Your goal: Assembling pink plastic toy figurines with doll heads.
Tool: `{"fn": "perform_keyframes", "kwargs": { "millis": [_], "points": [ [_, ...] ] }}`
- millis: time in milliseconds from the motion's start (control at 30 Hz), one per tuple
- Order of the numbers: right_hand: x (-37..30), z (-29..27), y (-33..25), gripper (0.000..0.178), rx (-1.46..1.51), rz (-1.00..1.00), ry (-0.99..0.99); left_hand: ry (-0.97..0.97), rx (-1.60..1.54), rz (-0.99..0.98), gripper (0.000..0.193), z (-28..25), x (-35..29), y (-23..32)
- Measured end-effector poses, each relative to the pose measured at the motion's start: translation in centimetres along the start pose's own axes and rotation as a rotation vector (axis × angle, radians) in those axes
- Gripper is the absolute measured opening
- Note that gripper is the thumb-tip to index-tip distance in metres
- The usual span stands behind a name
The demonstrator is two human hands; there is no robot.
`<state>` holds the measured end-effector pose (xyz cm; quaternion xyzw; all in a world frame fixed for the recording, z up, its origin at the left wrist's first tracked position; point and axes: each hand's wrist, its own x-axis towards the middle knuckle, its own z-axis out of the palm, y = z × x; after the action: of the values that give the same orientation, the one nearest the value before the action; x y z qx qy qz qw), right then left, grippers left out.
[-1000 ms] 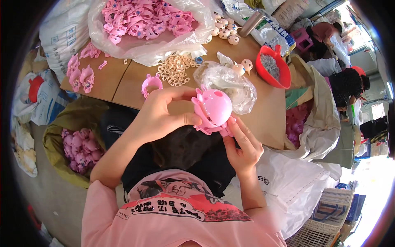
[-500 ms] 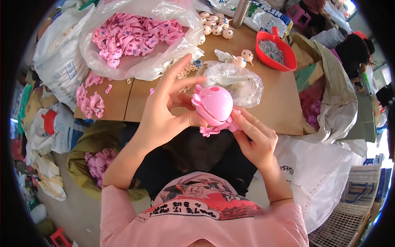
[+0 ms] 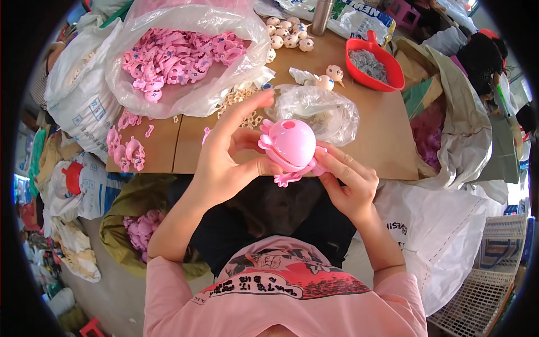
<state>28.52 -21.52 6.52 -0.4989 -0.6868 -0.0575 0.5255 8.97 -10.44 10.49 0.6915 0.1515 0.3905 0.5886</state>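
Above my lap, at the table's near edge, both hands hold a glossy pink plastic toy (image 3: 293, 145) with a round dome, a hole in its top and small hand-shaped limbs. The thumb of my left hand (image 3: 227, 154) presses on the toy's left side. Its index finger stretches upward, and other fingers are curled partly behind the toy. From the right, my right hand (image 3: 351, 177) pinches the toy's lower edge between thumb and fingers. Several pink shell-like parts (image 3: 133, 151) lie on the table's left side.
A clear bag (image 3: 118, 84) of pink parts stands at the back left of the table (image 3: 382, 151). Beige pieces (image 3: 241, 104), a crumpled clear bag (image 3: 320, 112), round cream heads (image 3: 291, 39), a metal flask (image 3: 321, 17) and a red scoop (image 3: 396, 76) of small metal parts lie around.
The view has shifted slightly. My left index finger has come down a little toward the toy, while the grip of both hands on it looks much the same.
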Motion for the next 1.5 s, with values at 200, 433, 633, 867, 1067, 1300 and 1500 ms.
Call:
{"fn": "perform_keyframes", "kwargs": {
  "millis": [200, 433, 633, 867, 1067, 1300, 1500],
  "points": [
    [-0.6, 0.0, 0.5, 0.043, 0.082, 0.07, -0.035, -0.195, 0.443, 0.202, 0.064, -1.0, 1.1, 0.0],
    [-0.3, -0.2, -0.1, 0.038, 0.209, 0.128, -0.052, -0.222, 0.351, 0.046, 0.07, -0.9, 1.1, 0.9],
    [-0.2, -0.3, -0.1, 0.038, 0.187, 0.096, -0.058, -0.125, 0.387, 0.217, 0.063, 0.0, 1.1, 1.8],
    [-0.5, -0.3, 0.0, 0.039, 0.201, 0.085, -0.032, -0.194, 0.596, 0.333, 0.052, 0.0, 0.9, 2.2],
    [-0.2, -0.8, -0.9, 0.037, 0.172, 0.075, -0.064, -0.2, 0.686, 0.431, 0.055, -0.4, 0.6, 2.7],
    [0.2, -2.4, -1.4, 0.037, 0.102, -0.017, -0.129, -0.243, 0.764, 0.438, 0.062, -0.4, 0.0, 4.0],
    [0.9, -2.7, -2.1, 0.039, 0.132, -0.062, -0.126, -0.221, 0.77, 0.497, 0.061, -0.1, -0.5, 4.5]
  ]
}}
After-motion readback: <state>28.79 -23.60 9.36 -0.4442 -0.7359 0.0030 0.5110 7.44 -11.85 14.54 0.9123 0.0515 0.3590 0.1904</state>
